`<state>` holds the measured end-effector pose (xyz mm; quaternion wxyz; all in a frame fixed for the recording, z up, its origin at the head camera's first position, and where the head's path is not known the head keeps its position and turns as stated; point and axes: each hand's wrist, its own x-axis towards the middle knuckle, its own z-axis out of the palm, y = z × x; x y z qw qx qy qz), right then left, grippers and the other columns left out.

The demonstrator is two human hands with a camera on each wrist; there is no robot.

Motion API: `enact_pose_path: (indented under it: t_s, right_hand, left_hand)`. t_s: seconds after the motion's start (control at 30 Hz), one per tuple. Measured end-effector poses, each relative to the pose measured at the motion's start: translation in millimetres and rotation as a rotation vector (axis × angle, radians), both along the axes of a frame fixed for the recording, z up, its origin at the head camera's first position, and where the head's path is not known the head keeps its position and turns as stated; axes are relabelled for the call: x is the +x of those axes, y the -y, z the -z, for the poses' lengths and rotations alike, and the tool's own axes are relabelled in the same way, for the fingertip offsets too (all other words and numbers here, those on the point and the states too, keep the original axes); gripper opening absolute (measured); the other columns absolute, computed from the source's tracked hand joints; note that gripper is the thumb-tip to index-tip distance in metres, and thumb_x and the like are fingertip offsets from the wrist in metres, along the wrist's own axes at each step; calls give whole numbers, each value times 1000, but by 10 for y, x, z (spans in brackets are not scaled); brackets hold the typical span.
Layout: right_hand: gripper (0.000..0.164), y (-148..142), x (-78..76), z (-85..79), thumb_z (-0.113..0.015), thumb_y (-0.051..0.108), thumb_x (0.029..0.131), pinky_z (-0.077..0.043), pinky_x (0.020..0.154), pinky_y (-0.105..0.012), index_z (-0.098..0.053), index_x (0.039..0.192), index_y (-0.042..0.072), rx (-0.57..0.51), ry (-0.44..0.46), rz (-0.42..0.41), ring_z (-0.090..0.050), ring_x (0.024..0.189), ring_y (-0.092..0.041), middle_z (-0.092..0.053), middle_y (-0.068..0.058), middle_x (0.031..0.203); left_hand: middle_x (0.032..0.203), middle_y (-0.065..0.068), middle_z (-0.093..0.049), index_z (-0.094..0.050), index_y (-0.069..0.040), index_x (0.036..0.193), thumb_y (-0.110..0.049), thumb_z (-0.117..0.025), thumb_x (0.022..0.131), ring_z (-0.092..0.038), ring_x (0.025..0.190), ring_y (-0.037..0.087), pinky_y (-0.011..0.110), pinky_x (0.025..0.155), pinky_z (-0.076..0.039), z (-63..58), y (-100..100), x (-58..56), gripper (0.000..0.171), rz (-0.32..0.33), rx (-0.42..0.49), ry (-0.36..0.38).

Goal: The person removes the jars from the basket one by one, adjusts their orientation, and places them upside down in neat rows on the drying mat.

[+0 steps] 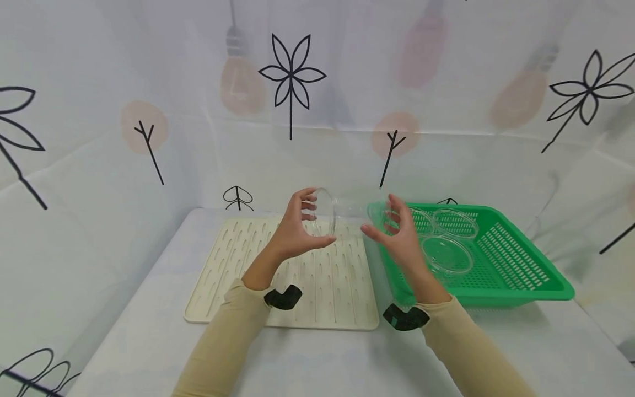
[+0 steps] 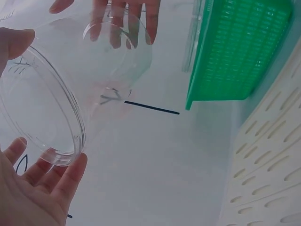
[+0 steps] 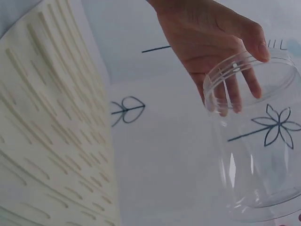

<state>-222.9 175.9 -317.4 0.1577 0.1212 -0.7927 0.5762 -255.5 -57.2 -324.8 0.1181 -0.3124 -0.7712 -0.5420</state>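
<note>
A clear plastic jar (image 1: 351,205) lies sideways in the air between my two hands, above the back of a cream ridged mat (image 1: 317,298). My left hand (image 1: 296,229) grips its wide rimmed end, thumb below and fingers behind. Around the other end, my right hand (image 1: 403,238) curls its thumb and fingers. The left wrist view shows the jar's rim (image 2: 77,110) within my left hand (image 2: 35,188), and the right fingers at the far end. In the right wrist view the right hand is almost wholly out of frame.
To the right stands a green plastic basket (image 1: 526,292) with several clear round-rimmed containers (image 1: 447,255) inside. The mat lies flat on the white table (image 1: 317,364), left of the basket. A patterned cloth (image 1: 337,110) hangs behind and along the sides.
</note>
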Motion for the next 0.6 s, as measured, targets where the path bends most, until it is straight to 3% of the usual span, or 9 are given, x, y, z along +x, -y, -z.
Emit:
enact_pose_path:
  t_s: [0.3,0.53,0.6]
  right_hand:
    - [80,200,89,171,-67,10,85,-40,95,-44,-18,147,9,-239,139,29,-33,128,-27,-25,-13,144]
    - [78,304,100,335,-67,12,84,-38,97,-46,-19,145,3,-290,157,35,-33,129,-28,-26,-14,141]
    - [76,334,93,383,-66,11,84,-38,97,-47,-21,144,2,-283,160,34,-34,128,-29,-29,-14,139]
  left_hand:
    - [130,13,-36,-20,-11,140,-12,-80,70,-49,109,32,41,90,-45,41,14,19,92,-5,61,4]
    - [129,29,-32,-17,8,136,2,-75,70,-44,110,44,52,93,-40,-234,-9,273,88,29,92,-9]
    - [128,31,-31,-17,8,136,2,-75,70,-44,110,43,52,93,-40,-235,-13,279,88,28,95,-12]
